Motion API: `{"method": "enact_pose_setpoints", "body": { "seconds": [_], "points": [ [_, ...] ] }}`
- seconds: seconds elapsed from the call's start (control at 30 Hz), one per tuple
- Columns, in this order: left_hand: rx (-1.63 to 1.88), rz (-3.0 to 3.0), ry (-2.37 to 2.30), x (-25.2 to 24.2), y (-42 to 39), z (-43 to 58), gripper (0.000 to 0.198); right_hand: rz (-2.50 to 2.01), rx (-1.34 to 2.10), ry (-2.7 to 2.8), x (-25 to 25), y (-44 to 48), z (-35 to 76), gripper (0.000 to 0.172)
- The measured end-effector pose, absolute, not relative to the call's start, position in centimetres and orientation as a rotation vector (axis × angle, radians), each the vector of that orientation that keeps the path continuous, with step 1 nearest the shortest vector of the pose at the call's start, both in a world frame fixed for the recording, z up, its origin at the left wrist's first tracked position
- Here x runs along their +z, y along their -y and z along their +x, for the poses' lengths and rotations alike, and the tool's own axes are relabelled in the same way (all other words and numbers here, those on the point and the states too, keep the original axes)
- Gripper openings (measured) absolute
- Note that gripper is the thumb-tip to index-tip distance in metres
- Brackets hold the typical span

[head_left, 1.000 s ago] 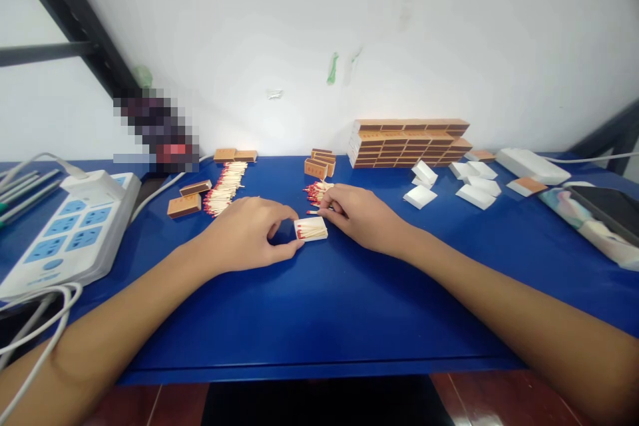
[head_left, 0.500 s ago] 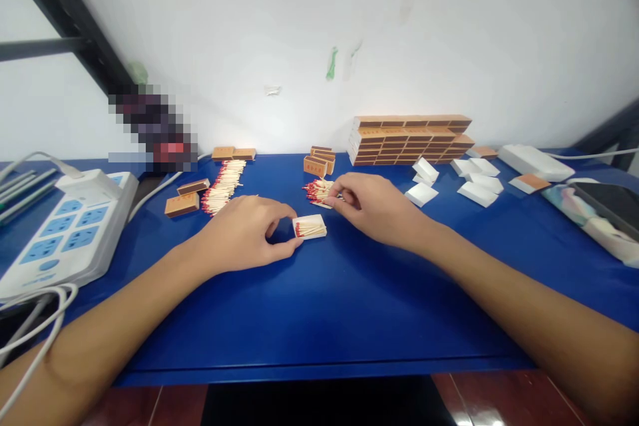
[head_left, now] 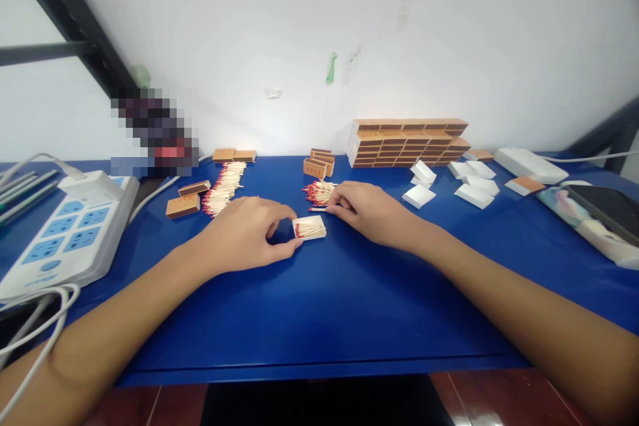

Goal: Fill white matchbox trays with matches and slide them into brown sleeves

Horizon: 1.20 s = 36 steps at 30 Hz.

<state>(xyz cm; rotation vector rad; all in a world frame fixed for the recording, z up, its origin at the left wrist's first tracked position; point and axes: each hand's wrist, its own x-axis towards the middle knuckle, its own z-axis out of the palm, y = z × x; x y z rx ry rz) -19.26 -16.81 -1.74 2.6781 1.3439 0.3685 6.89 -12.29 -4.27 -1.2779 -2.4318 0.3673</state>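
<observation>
A small white matchbox tray (head_left: 310, 227), filled with red-tipped matches, lies on the blue table (head_left: 319, 319). My left hand (head_left: 247, 234) pinches the tray's left end between thumb and forefinger. My right hand (head_left: 372, 213) rests just right of the tray, fingers closed on a match (head_left: 319, 209) drawn from the loose pile of matches (head_left: 317, 192) behind the tray.
A longer heap of matches (head_left: 224, 188) and brown matchbox sleeves (head_left: 184, 205) lie at the left. A stack of brown matchboxes (head_left: 407, 142) stands against the wall. Empty white trays (head_left: 472, 186) lie right. A power strip (head_left: 74, 229) sits far left, a phone (head_left: 606, 210) far right.
My right hand went back to the loose pile, then came forward again toward the tray with a match. My left hand and the tray stayed put.
</observation>
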Motion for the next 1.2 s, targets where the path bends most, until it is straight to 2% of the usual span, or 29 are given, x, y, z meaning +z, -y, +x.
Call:
{"method": "enact_pose_setpoints", "body": {
  "seconds": [0.27,0.4,0.53,0.73,1.0,1.2],
  "points": [
    [0.341,2.673,-1.336,-1.9,16.8,-19.4,0.029,-1.041,0.484,2.538,-2.2,14.6,6.1,0.017],
    [0.351,2.686,-1.348,-1.9,16.8,-19.5,0.031,-1.150,0.376,2.477,-1.6,13.7,7.0,0.018],
    [0.348,2.694,-1.335,-1.9,16.8,-19.5,0.032,-1.341,0.241,2.456,-2.1,11.1,9.1,0.007],
    [0.352,2.700,-1.346,-1.8,16.9,-19.5,0.033,-1.418,0.364,2.553,-3.1,10.1,9.9,0.013],
    [0.338,2.683,-1.351,-1.7,16.8,-19.2,0.032,-1.310,0.459,2.541,-2.2,11.2,9.5,0.017],
    [0.344,2.699,-1.341,-1.9,16.8,-19.4,0.032,-1.270,0.386,2.539,-3.3,12.3,7.4,0.015]
  ]
}}
